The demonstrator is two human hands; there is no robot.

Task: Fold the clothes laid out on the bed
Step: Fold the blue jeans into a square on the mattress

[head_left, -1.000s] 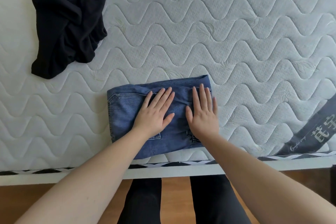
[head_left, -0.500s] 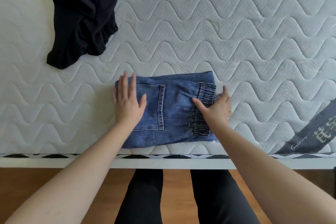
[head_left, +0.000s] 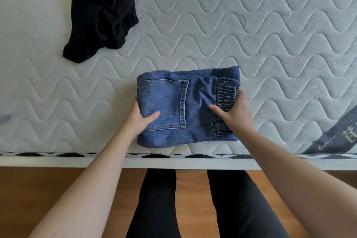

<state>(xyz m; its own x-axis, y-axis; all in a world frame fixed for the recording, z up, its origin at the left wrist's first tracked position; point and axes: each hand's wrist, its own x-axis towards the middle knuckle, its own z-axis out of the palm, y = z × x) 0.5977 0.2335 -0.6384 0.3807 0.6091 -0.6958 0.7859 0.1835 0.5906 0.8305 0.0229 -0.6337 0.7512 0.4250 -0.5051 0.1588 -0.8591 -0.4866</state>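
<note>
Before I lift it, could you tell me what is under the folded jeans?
The folded jeans lie on the white quilted mattress. The fingers of the left hand and right hand go under their ends, thumbs on top. Anything else beneath is covered.

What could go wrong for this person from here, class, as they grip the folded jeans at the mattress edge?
1. The left hand and right hand grip only the two ends of the folded jeans; if lifted, the middle might sag and the folds open.
2. The bundle lies near the mattress edge, so it could slide to the floor.
3. The black garment lies crumpled, unfolded.
</note>
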